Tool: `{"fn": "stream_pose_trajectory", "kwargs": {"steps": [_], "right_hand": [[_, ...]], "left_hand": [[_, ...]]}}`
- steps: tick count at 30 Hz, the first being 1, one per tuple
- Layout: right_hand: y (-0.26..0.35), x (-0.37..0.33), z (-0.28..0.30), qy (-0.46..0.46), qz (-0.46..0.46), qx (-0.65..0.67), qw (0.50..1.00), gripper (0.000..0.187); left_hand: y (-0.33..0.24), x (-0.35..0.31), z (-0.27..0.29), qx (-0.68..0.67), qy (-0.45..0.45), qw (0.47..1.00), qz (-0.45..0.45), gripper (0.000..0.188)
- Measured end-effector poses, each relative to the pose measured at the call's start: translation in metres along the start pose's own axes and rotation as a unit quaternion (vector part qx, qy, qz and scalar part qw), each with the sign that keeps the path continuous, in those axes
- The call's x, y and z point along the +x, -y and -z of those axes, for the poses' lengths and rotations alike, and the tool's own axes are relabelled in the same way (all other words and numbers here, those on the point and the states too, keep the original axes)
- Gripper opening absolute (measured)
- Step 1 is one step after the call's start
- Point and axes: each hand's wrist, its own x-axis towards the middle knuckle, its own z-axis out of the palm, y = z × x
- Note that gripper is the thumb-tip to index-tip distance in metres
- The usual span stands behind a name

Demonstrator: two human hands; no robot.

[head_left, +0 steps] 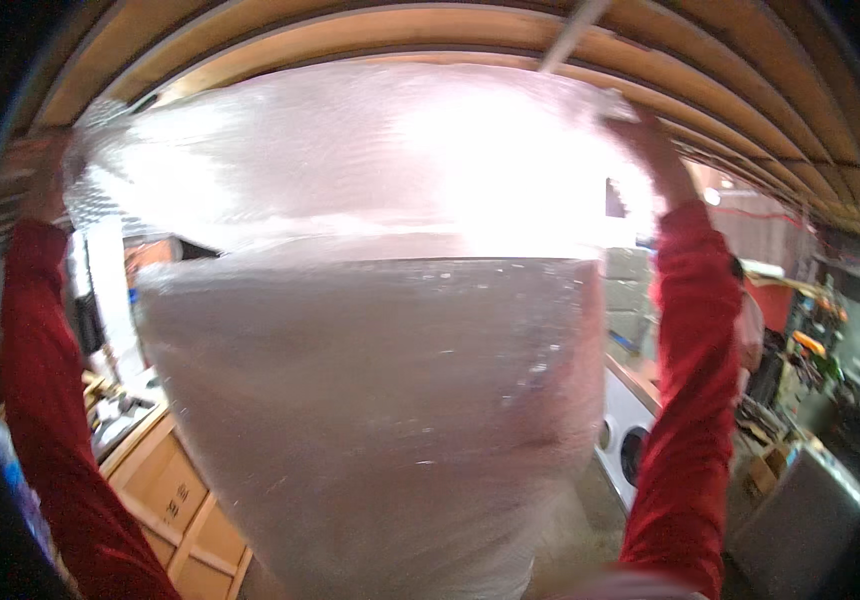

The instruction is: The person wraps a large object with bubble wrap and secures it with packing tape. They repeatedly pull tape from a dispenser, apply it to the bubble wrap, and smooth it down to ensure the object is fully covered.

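Note:
A tall, box-like bundle [370, 400] in see-through plastic wrapping stands right in front of me and fills the middle of the view. Across its top stretches a wide sheet of bubble wrap [280, 160], shining with strong backlight. Both my arms, in red sleeves, are raised high on either side. My left hand [50, 172] grips the sheet's left end, its fingers partly hidden by the bunched film. At the upper right corner, my right hand [650, 145] is closed on the other end. What the bundle contains cannot be made out.
Wooden ceiling boards with dark ribs [370, 40] curve close overhead. A wooden crate [165, 480] stands at the lower left. On the right are a white panel with round dark openings [630, 450], a grey slab [800, 520], piled clutter [815, 350] and part of another person [752, 325].

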Motion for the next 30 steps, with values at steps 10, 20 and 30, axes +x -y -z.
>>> {"fn": "stream_pose_trajectory", "kwargs": {"steps": [10,20,30], "right_hand": [[-0.006,-0.107,0.141,0.190,-0.209,-0.078,0.956,0.041],[0.127,-0.324,0.145,0.359,-0.288,-0.249,0.852,0.064],[0.129,-0.300,0.101,0.211,-0.101,-0.179,0.956,0.102]], "left_hand": [[-0.186,-0.127,0.064,-0.375,0.122,0.835,0.384,0.031],[-0.368,-0.257,0.090,-0.182,0.193,0.903,0.339,0.134],[-0.263,-0.250,0.044,-0.195,-0.063,0.961,0.188,0.034]]}}
